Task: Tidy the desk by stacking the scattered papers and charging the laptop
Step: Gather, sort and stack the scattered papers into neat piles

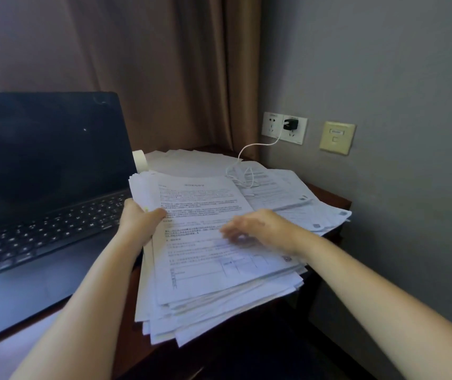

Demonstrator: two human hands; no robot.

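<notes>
At the paper stack (219,283), the left hand (139,219) pinches its left edge; the right hand (260,229), blurred, lies loose-fingered on top. Beside them sits the open laptop (41,174); behind, a white cable (239,157) trails from the wall charger (290,124).

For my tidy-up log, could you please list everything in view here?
Dark wooden desk: one, reddish-brown, in the corner.
Open dark laptop: one, black, desk's left.
Stack of printed papers: one, white, right of laptop.
Loose printed sheets: several, white, behind and right of stack.
Small roll: one, white, behind laptop's right edge.
Double socket plate: one, white, grey wall.
Plug-in charger: one, black, in that socket plate.
Thin charging cable: one, white, from charger onto loose sheets.
Square wall plate: one, beige, right of sockets.
Fabric curtain: one, brown, behind desk.
Left hand: one, grips stack's left edge.
Right hand: one, rests on top sheet.
</notes>
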